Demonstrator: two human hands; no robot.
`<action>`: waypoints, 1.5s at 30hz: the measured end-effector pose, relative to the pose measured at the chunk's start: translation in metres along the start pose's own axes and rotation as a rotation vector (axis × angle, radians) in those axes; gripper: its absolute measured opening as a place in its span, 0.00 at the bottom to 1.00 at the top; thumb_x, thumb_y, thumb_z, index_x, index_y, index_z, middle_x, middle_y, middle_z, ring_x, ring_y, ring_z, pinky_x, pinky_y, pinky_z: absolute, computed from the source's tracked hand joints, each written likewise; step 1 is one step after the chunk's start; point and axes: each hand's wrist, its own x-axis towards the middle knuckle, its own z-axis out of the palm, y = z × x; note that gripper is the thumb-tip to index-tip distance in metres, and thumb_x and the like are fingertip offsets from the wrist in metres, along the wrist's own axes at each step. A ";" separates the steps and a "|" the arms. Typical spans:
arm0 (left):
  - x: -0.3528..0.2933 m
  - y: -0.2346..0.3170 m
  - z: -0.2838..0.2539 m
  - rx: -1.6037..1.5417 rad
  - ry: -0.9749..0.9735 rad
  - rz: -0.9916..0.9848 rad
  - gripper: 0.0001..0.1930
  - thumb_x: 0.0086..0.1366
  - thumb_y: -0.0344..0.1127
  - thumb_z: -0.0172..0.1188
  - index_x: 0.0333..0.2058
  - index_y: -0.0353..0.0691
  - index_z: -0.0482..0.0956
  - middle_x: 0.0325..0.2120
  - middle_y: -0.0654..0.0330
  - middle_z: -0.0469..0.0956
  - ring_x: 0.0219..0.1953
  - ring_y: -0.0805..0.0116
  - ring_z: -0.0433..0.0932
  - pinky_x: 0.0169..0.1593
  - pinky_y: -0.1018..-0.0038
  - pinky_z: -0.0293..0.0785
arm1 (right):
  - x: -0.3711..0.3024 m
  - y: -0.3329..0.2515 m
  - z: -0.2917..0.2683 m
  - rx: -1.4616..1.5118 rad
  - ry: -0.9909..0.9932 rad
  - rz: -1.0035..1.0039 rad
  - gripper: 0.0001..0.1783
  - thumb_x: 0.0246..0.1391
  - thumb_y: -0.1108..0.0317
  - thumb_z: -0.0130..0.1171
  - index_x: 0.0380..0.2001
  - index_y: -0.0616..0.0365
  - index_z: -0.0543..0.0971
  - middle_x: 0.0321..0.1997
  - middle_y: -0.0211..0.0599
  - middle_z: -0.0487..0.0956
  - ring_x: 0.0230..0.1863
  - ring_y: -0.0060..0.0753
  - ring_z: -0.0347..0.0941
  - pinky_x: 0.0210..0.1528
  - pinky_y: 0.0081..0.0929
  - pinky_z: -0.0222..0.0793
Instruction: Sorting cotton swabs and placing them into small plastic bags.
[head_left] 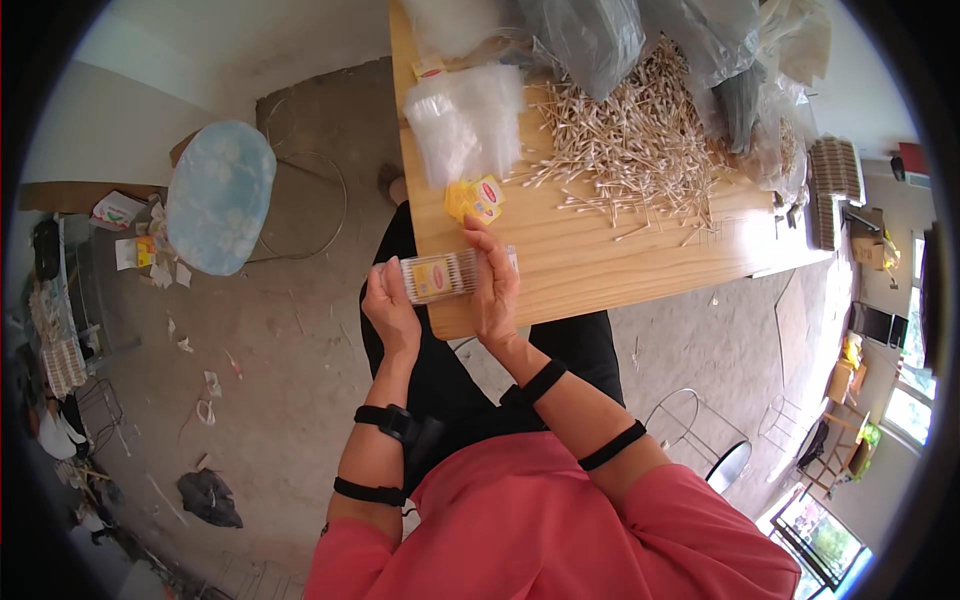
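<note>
A clear pack of cotton swabs with a yellow label lies sideways between my hands, over the near left corner of the wooden table. Closed on its left end is my left hand, thumb along the edge. My right hand grips the other end, its fingers pointing away from me. Just beyond those fingertips sits a small stack of yellow labels. Behind the labels lies a pile of clear plastic bags. A large heap of loose cotton swabs spreads over the far middle of the table.
Grey plastic bags crowd the wooden table's far side. A blue padded stool stands to the left, and a round-topped metal stool to the right. A dark crumpled bag and scraps lie on the floor.
</note>
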 end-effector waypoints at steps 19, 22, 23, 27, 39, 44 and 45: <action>-0.024 0.069 -0.011 0.338 -0.290 0.494 0.09 0.67 0.25 0.57 0.45 0.35 0.79 0.45 0.50 0.77 0.47 0.52 0.78 0.50 0.62 0.74 | 0.022 -0.001 -0.156 -0.643 0.209 0.033 0.11 0.59 0.74 0.60 0.45 0.61 0.76 0.42 0.42 0.78 0.36 0.37 0.77 0.37 0.32 0.72; -0.045 0.089 0.045 0.312 -0.529 0.702 0.11 0.63 0.23 0.59 0.44 0.36 0.78 0.45 0.53 0.76 0.47 0.52 0.77 0.49 0.61 0.75 | 0.046 0.009 -0.187 -0.722 0.368 -0.063 0.10 0.56 0.71 0.63 0.41 0.61 0.78 0.39 0.41 0.77 0.27 0.32 0.73 0.30 0.32 0.70; -0.047 0.094 0.069 0.318 -0.542 0.687 0.13 0.62 0.23 0.60 0.46 0.37 0.77 0.46 0.54 0.76 0.47 0.52 0.77 0.49 0.60 0.75 | 0.054 0.014 -0.191 -0.816 0.386 -0.085 0.11 0.54 0.69 0.65 0.40 0.60 0.78 0.38 0.40 0.78 0.29 0.38 0.75 0.33 0.34 0.71; -0.031 0.113 0.146 0.355 -0.467 0.662 0.16 0.61 0.24 0.60 0.49 0.39 0.74 0.44 0.56 0.74 0.47 0.51 0.77 0.48 0.60 0.76 | 0.069 0.005 -0.181 -0.817 0.222 -0.031 0.09 0.54 0.70 0.64 0.38 0.59 0.78 0.36 0.42 0.79 0.35 0.46 0.79 0.37 0.38 0.73; -0.054 0.079 0.104 0.540 -0.480 0.607 0.09 0.62 0.29 0.62 0.42 0.41 0.75 0.38 0.56 0.73 0.39 0.50 0.78 0.40 0.57 0.75 | 0.023 0.004 -0.190 -0.418 -0.040 -0.024 0.07 0.56 0.75 0.61 0.38 0.64 0.78 0.34 0.44 0.78 0.33 0.42 0.79 0.35 0.32 0.75; -0.060 0.069 0.091 0.530 -0.388 0.519 0.07 0.61 0.30 0.64 0.36 0.40 0.75 0.35 0.58 0.74 0.36 0.49 0.78 0.37 0.57 0.73 | 0.022 -0.009 -0.183 -0.518 -0.132 -0.082 0.07 0.56 0.71 0.60 0.38 0.58 0.78 0.35 0.43 0.77 0.35 0.49 0.79 0.37 0.40 0.75; -0.058 0.069 0.092 0.528 -0.385 0.519 0.07 0.61 0.30 0.64 0.36 0.40 0.75 0.35 0.58 0.74 0.36 0.49 0.78 0.37 0.57 0.73 | 0.020 -0.009 -0.178 -0.520 -0.134 -0.085 0.07 0.56 0.71 0.60 0.38 0.58 0.78 0.35 0.43 0.77 0.35 0.49 0.79 0.37 0.40 0.75</action>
